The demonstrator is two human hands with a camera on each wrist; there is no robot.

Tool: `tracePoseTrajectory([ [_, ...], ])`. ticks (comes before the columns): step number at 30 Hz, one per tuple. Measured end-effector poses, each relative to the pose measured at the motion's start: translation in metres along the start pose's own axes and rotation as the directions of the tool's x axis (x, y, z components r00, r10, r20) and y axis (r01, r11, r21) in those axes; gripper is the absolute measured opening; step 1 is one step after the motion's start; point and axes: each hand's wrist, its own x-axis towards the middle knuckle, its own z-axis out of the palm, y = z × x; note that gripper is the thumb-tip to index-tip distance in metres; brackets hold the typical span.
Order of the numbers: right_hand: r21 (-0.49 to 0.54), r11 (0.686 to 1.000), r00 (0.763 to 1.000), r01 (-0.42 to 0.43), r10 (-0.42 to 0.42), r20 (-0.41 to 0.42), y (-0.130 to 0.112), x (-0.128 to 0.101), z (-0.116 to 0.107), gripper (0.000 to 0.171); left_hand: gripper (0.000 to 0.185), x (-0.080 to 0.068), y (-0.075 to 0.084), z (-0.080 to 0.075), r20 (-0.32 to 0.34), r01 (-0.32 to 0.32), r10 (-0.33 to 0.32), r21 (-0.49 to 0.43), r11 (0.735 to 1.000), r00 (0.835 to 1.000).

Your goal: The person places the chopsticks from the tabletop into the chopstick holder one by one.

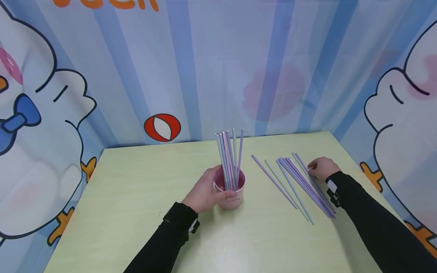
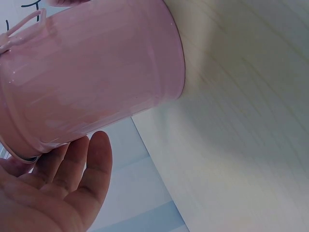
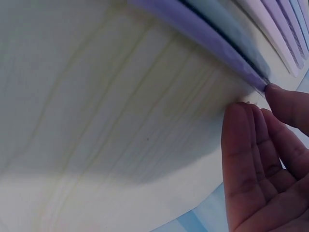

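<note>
The left hand [image 1: 205,191] curls around the near-left side of a small pink metal cup [image 1: 231,191] standing upright at the middle of the pale green counter [image 1: 129,197], with its fingers [image 2: 72,179] clasped on the cup's wall. A bunch of thin lilac, blue and pink plastic straws [image 1: 230,159] stands in the cup. The right hand [image 1: 322,168] rests to the right, its fingers [image 3: 251,154] straight and together, touching the far end of the loose lilac and blue straws [image 1: 300,185] lying flat on the counter.

I saw a pale green table [image 1: 136,212]. Behind it hung a blue-striped backdrop [image 1: 211,57] with cartoon figures. Light was even.
</note>
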Motion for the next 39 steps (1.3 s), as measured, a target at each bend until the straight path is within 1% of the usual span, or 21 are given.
tracePoseTrajectory([
  [5,-0.009,1.000,1.000,-0.011,0.011,0.009,0.001,0.000,-0.001,0.028,0.083,0.000,0.000,0.000,-0.002,-0.001,0.001,0.005,1.000,1.000],
  [11,-0.039,0.999,1.000,-0.013,0.013,-0.010,0.005,-0.002,-0.001,0.027,0.082,0.000,0.000,0.000,0.001,-0.007,0.007,0.000,1.000,1.000],
  [19,-0.081,0.996,0.999,-0.040,0.039,-0.009,0.009,-0.002,0.000,0.028,0.088,-0.002,0.001,0.000,-0.001,0.029,-0.029,0.016,0.999,1.000],
  [24,-0.101,0.994,0.999,-0.033,0.032,-0.009,0.013,0.001,0.002,0.027,0.085,-0.002,0.001,-0.001,0.000,0.021,-0.021,0.010,1.000,1.000],
  [28,-0.097,0.995,0.999,-0.036,0.035,-0.006,0.015,0.001,0.002,0.026,0.083,-0.002,0.002,-0.001,0.007,0.011,-0.011,-0.004,1.000,1.000],
  [34,-0.076,0.997,0.999,-0.032,0.032,-0.006,0.008,-0.005,-0.005,0.027,0.083,-0.001,0.002,-0.001,0.009,0.012,-0.012,-0.010,1.000,1.000],
  [39,-0.031,0.999,0.998,0.009,-0.011,-0.054,-0.010,-0.007,-0.018,0.028,0.081,-0.001,0.001,-0.001,0.015,-0.002,0.003,-0.024,1.000,1.000],
])
